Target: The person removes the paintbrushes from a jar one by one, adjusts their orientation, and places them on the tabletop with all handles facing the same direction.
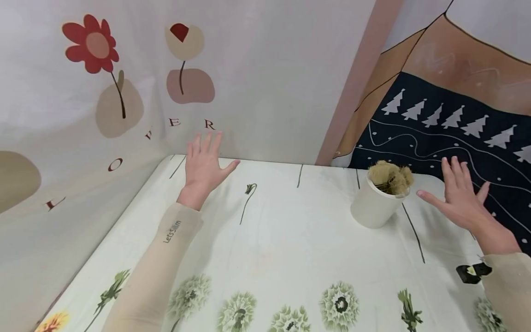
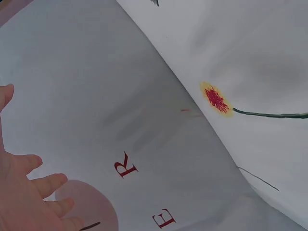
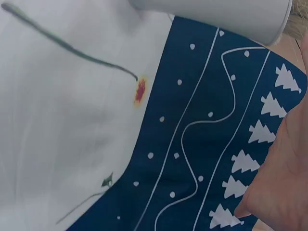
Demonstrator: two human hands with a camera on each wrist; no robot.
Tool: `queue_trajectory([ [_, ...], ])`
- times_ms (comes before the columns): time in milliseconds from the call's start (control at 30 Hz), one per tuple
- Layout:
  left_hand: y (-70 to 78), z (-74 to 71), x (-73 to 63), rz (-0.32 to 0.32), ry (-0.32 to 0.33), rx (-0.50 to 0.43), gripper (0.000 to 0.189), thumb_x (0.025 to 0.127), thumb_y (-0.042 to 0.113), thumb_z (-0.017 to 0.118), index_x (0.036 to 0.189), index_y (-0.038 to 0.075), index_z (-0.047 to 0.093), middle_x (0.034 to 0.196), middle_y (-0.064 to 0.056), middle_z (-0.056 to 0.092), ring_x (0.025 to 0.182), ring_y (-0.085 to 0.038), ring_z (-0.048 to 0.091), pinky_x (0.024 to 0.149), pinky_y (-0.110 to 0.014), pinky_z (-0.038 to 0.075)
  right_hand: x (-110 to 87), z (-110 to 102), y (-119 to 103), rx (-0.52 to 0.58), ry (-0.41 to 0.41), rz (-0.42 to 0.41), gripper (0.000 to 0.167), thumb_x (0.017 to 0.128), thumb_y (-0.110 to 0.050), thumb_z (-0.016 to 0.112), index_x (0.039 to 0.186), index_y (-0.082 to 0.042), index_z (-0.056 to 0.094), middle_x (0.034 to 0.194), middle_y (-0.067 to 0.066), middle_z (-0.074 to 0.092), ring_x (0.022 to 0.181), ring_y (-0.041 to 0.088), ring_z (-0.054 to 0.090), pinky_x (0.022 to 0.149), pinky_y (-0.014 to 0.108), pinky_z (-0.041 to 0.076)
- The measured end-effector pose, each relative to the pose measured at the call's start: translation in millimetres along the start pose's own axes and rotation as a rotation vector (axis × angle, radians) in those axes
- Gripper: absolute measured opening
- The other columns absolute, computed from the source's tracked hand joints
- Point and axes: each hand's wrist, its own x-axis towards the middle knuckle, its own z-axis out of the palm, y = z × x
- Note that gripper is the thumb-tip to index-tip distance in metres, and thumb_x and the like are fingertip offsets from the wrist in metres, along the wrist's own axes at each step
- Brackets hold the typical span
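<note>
Near the back left of the table, my left hand (image 1: 204, 168) is spread with straight fingers and holds nothing. In the left wrist view its fingers (image 2: 48, 185) show at the lower left, in front of the printed curtain. My right hand (image 1: 463, 200) reaches past the right side of the table, fingers extended, with nothing in it. Just left of that hand stands a white cup (image 1: 375, 205), upright, with dried tan fluffy plant heads (image 1: 391, 177) in it. The right wrist view shows the cup's side (image 3: 226, 14) at the top and part of the right hand (image 3: 284, 173) at the right.
A white cloth with printed flowers covers the table (image 1: 265, 249). Behind and to the left hangs a pale curtain (image 1: 269, 83) with flower prints and red letters. Beyond the right edge is a dark blue fabric (image 1: 415, 106) with white tree prints.
</note>
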Motion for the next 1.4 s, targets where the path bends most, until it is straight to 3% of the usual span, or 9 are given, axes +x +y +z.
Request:
queue_trajectory([
  [400, 6.8, 2.1, 3.5, 0.036, 0.016, -0.047, 0.089, 0.093, 0.063, 0.052, 0.160, 0.017, 0.016, 0.166, -0.014, 0.020, 0.154, -0.037, 0.013, 0.128, -0.053, 0.012, 6.6, 19, -10, 0.166, -0.042, -0.097, 0.092, 0.102, -0.044, 0.048, 0.157, -0.004, -0.013, 0.164, 0.020, -0.023, 0.151, 0.045, -0.019, 0.107, 0.081, -0.016],
  [567, 11.7, 2.8, 3.5, 0.048, 0.008, -0.058, 0.089, 0.094, 0.063, 0.052, 0.160, 0.016, 0.016, 0.165, -0.014, 0.024, 0.154, -0.037, 0.015, 0.128, -0.050, 0.013, 7.3, 24, -16, 0.389, -0.111, -0.160, 0.085, 0.104, -0.031, 0.049, 0.158, -0.004, -0.010, 0.163, 0.023, -0.023, 0.149, 0.046, -0.023, 0.110, 0.079, -0.012],
  [800, 19.7, 3.9, 2.7, 0.063, -0.004, -0.089, 0.088, 0.094, 0.063, 0.051, 0.160, 0.014, 0.018, 0.163, -0.013, 0.028, 0.154, -0.036, 0.016, 0.129, -0.049, 0.010, 9.3, 30, -27, 0.670, -0.256, -0.118, 0.084, 0.104, -0.017, 0.053, 0.160, -0.014, -0.010, 0.166, 0.019, -0.016, 0.149, 0.050, -0.015, 0.111, 0.079, 0.000],
  [867, 22.0, 3.7, 2.2, 0.070, -0.004, -0.093, 0.088, 0.094, 0.062, 0.051, 0.160, 0.014, 0.018, 0.163, -0.012, 0.028, 0.154, -0.036, 0.017, 0.129, -0.049, 0.010, 9.3, 32, -27, 0.706, -0.271, -0.102, 0.081, 0.104, -0.016, 0.051, 0.160, -0.015, -0.007, 0.167, 0.019, -0.012, 0.148, 0.052, -0.009, 0.127, 0.055, 0.010],
  [900, 23.3, 3.1, 1.6, 0.073, -0.004, -0.093, 0.088, 0.094, 0.062, 0.051, 0.160, 0.014, 0.017, 0.163, -0.012, 0.028, 0.154, -0.036, 0.017, 0.129, -0.049, 0.011, 9.2, 32, -27, 0.708, -0.270, -0.095, 0.080, 0.104, -0.016, 0.051, 0.161, -0.015, -0.006, 0.167, 0.018, -0.011, 0.148, 0.054, -0.005, 0.128, 0.039, 0.017],
  [967, 26.6, 2.0, 0.3, 0.077, -0.007, -0.099, 0.088, 0.095, 0.062, 0.051, 0.160, 0.014, 0.017, 0.164, -0.011, 0.028, 0.154, -0.036, 0.017, 0.129, -0.049, 0.012, 8.0, 33, -26, 0.702, -0.264, -0.078, 0.079, 0.105, -0.018, 0.051, 0.161, -0.016, -0.004, 0.168, 0.018, -0.007, 0.148, 0.055, 0.002, 0.114, 0.009, 0.028],
  [1033, 30.6, 1.2, -0.9, 0.077, -0.011, -0.127, 0.087, 0.095, 0.061, 0.052, 0.160, 0.014, 0.019, 0.164, -0.009, 0.028, 0.154, -0.034, 0.018, 0.128, -0.049, 0.014, 7.7, 33, -26, 0.688, -0.265, -0.068, 0.078, 0.105, -0.020, 0.051, 0.161, -0.018, -0.003, 0.168, 0.016, -0.005, 0.148, 0.054, 0.006, 0.089, -0.005, 0.030],
  [1233, 54.0, 2.1, 0.5, 0.073, -0.078, -0.306, 0.078, 0.095, 0.057, 0.055, 0.157, 0.017, 0.029, 0.165, -0.003, 0.028, 0.154, -0.026, 0.023, 0.121, -0.048, 0.033, 11.2, 30, -26, 0.690, -0.297, -0.062, 0.080, 0.105, -0.021, 0.052, 0.161, -0.019, -0.004, 0.168, 0.017, -0.007, 0.149, 0.052, 0.004, 0.091, -0.004, 0.030],
  [1400, 86.6, 8.8, 9.8, 0.129, -0.115, -0.461, 0.067, 0.097, 0.048, 0.059, 0.154, 0.017, 0.038, 0.161, -0.003, 0.037, 0.151, -0.023, 0.032, 0.122, -0.044, 0.032, 12.7, 23, -25, 0.680, -0.340, -0.052, 0.081, 0.104, -0.023, 0.053, 0.161, -0.021, -0.005, 0.168, 0.018, -0.006, 0.148, 0.054, 0.009, 0.086, -0.001, 0.037],
])
